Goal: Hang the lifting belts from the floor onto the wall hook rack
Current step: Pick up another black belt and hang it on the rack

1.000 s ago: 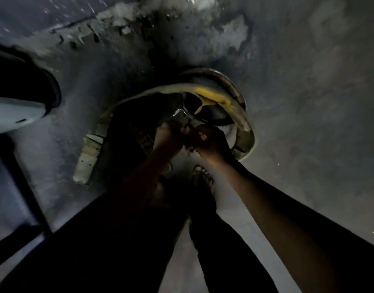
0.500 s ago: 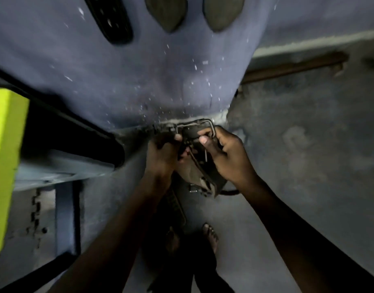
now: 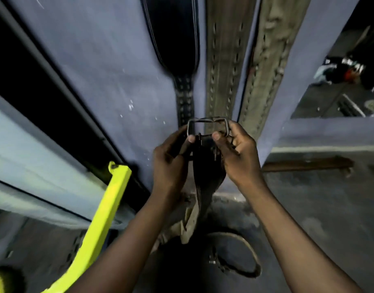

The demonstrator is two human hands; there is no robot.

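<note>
Firmly, left hand (image 3: pixel 170 159) and right hand (image 3: pixel 240 157) pinch the rectangular metal buckle (image 3: pixel 207 119) of a dark stitched belt (image 3: pixel 205 168).

Three hung belts (image 3: pixel 222 60) are filling the wall (image 3: pixel 107 70) directly above the held belt (image 3: pixel 205 166); bare wall is lying open leftward. A yellow bar (image 3: pixel 110 208) is crowding the lower left.

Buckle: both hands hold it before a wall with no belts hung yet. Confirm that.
Not quite: the head view shows a dark belt and two tan belts already hanging on the wall. The left hand and right hand do hold the buckle.
</note>
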